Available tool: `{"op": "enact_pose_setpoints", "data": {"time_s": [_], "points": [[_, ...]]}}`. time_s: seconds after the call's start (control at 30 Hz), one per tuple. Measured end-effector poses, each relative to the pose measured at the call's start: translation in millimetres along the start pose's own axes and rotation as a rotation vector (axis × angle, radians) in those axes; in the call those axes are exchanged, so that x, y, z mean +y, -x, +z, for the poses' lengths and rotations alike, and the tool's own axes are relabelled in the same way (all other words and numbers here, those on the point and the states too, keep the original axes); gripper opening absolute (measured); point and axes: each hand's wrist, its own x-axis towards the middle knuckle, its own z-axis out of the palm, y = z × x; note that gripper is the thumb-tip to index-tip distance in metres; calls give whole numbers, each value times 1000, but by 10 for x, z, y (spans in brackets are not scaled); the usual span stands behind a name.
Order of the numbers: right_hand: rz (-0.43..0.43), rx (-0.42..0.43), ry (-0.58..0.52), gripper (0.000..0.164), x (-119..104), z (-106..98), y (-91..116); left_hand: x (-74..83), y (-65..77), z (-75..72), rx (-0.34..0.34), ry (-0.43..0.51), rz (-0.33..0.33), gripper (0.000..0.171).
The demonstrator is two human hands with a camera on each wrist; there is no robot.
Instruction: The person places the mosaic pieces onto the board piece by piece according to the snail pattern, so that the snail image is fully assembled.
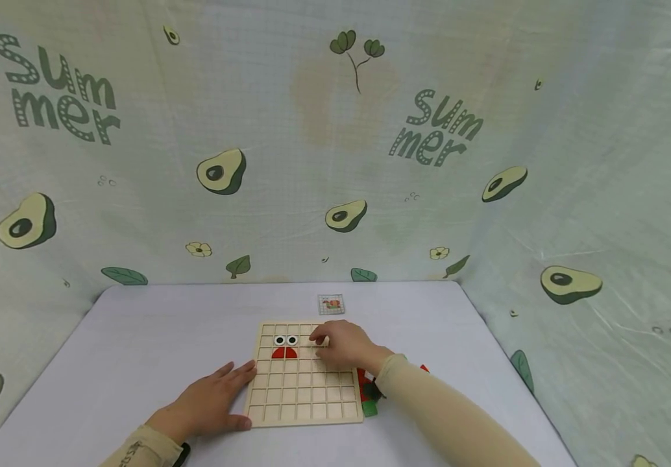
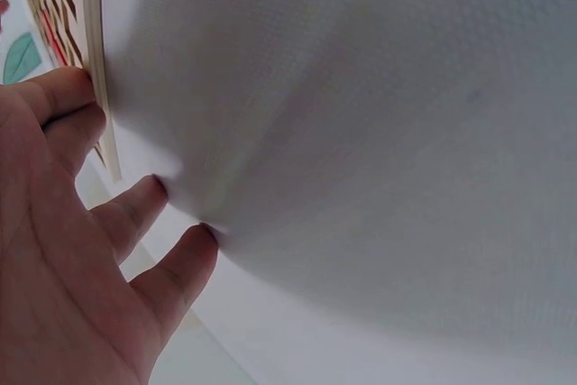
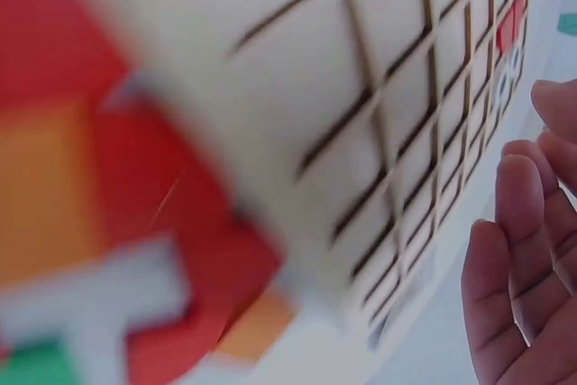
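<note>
A pale wooden grid board (image 1: 296, 394) lies on the table. Two white eye tiles (image 1: 292, 340) sit side by side in its upper left cells, with two red quarter-round tiles (image 1: 291, 353) just below them. My left hand (image 1: 209, 399) rests with spread fingers at the board's left edge, fingertips touching the side in the left wrist view. Over the board's upper right part is my right hand (image 1: 344, 345), its fingers loosely bent and thumb apart from them. Nothing shows between the right fingers (image 3: 518, 196) in the right wrist view.
Loose red, orange, white and green tiles (image 3: 45, 196) lie along the board's right side, partly hidden by my right forearm in the head view. A small picture card (image 1: 331, 304) lies behind the board. Printed cloth (image 1: 277, 227) hangs around the white table (image 1: 178, 324).
</note>
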Motion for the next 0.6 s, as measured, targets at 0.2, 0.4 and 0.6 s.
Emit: {"op": "enact_pose_setpoints", "data": {"time_s": [0.2, 0.4, 0.6], "points": [[82, -38, -10, 28, 325, -222, 303, 4, -14, 8, 2, -4, 8, 96], [185, -41, -33, 29, 653, -363, 602, 16, -11, -14, -5, -8, -2, 96], [231, -42, -35, 28, 881, -364, 771, 19, -10, -6, -11, -13, -5, 97]]}}
